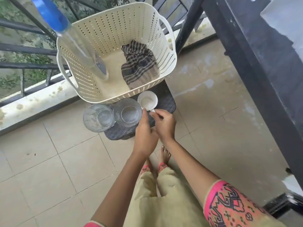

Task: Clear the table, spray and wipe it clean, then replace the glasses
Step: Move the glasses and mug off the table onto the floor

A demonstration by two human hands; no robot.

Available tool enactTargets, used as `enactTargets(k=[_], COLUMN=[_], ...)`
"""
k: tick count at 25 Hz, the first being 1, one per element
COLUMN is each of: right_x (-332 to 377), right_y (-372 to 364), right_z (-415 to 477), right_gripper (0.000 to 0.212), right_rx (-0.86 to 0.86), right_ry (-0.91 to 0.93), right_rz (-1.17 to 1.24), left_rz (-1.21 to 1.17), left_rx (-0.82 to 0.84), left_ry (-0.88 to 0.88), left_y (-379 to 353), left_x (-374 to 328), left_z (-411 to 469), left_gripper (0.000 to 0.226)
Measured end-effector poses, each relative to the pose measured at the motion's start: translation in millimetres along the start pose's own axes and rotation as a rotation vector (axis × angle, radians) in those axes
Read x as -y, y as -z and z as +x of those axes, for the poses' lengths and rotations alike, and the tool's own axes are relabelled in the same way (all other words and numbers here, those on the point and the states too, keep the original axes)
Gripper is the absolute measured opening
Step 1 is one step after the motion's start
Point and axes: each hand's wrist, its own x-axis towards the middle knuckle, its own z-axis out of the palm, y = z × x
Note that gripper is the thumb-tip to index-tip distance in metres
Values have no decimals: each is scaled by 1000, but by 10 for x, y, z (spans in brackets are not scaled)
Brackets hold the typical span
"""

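A small dark woven table (165, 99) carries a cream perforated basket (167, 51), two clear glasses and a white cup. My left hand (145, 128) grips the rim of the right glass (127, 113). The left glass (98, 117) stands free at the table's left edge. My right hand (164, 123) pinches the handle of the white cup (147, 99). Inside the basket stand a clear spray bottle (85, 51) with a blue top and a striped cloth (139, 66).
A black metal railing (27, 46) and a concrete ledge (41, 100) run along the left. A dark door frame (262, 79) slants down the right side. Tiled floor (49, 169) lies around the table, and my bare feet (164, 154) stand just behind it.
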Motion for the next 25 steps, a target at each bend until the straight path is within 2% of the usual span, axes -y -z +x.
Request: enactTargets(k=[2,6,9,11,16,21,25], right_x=[19,255,730,1193,2390,3147,3157], right_y=[49,274,615,940,2059,3558,4766], right_z=[-4,-76,-225,-299,-369,-543,-857], right_gripper=[13,46,42,37,35,35,34], right_rx=[52,97,66,2,-290,-696,-984], right_ry=[-39,-74,64,238,700,836,827], right_rz=[-15,5,30,6,-233,-376,-460], left_rz=[12,35,71,138,267,298,251], left_rx=[13,17,-31,-90,-175,-147,-11], left_ry=[-12,-65,-235,-414,-786,-1146,-1389], left_y=[34,157,335,504,689,262,-618], left_x=[-67,-265,-666,-1133,-2624,-4142,-4912], left_z=[-74,-296,-603,-733,-979,-1443,-1942], left_gripper=[83,81,74,73,67,67,64])
